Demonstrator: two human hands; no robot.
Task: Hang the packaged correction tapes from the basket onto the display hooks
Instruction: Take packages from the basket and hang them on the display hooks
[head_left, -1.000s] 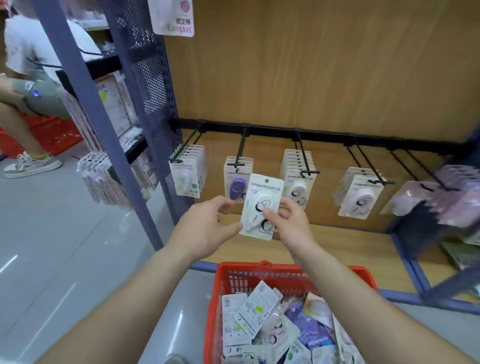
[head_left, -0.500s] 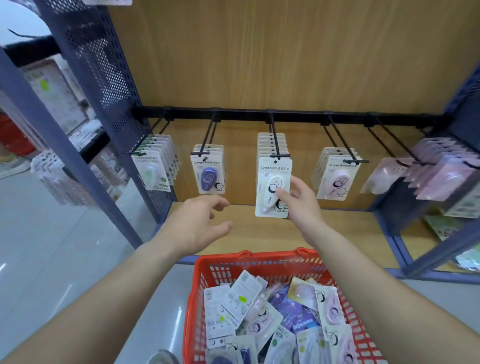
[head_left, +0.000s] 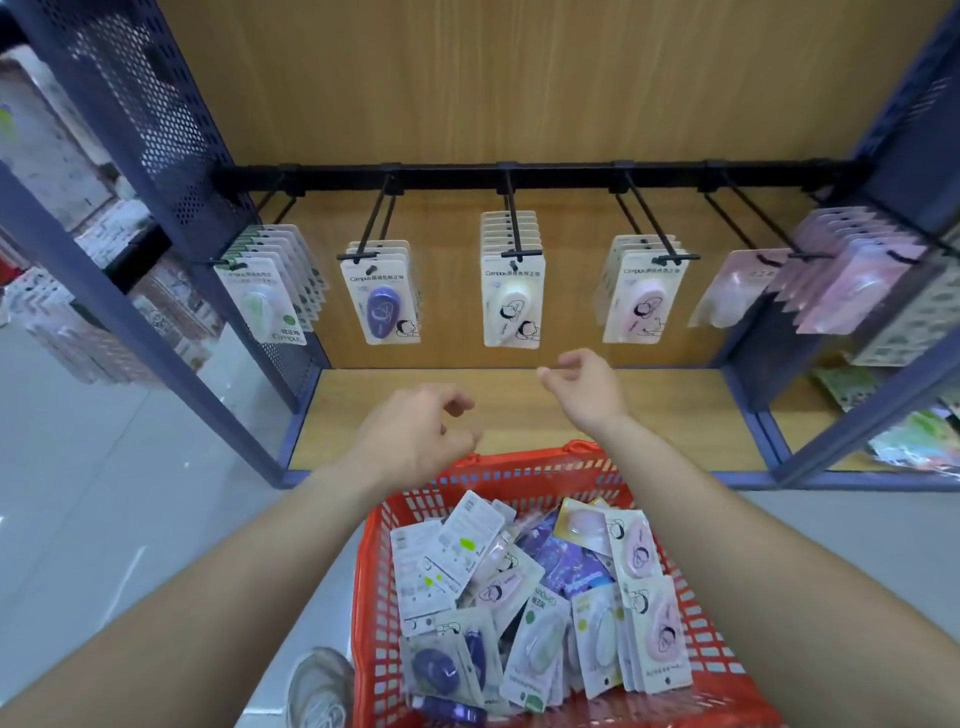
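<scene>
A red plastic basket (head_left: 514, 473) sits low in the middle, filled with several packaged correction tapes (head_left: 540, 587) in white, purple, pink and green. Above it, black display hooks (head_left: 511, 218) hang from a rail on a wooden back panel. A white correction tape pack (head_left: 511, 301) hangs at the front of the middle hook. My right hand (head_left: 584, 389) hovers just below that pack, fingers loosely curled, holding nothing. My left hand (head_left: 415, 431) hangs over the basket's far rim, also empty with relaxed fingers.
Other hooks carry green (head_left: 267, 296), purple (head_left: 382, 301) and pink (head_left: 641, 299) tape packs. A wooden shelf board (head_left: 675, 415) lies under the hooks. Blue metal uprights (head_left: 130, 291) frame the bay. More packs hang at the far right (head_left: 852, 270). Grey floor lies to the left.
My right hand has let go of the white pack, which now hangs on the middle hook. Both hands have dropped down toward the basket.
</scene>
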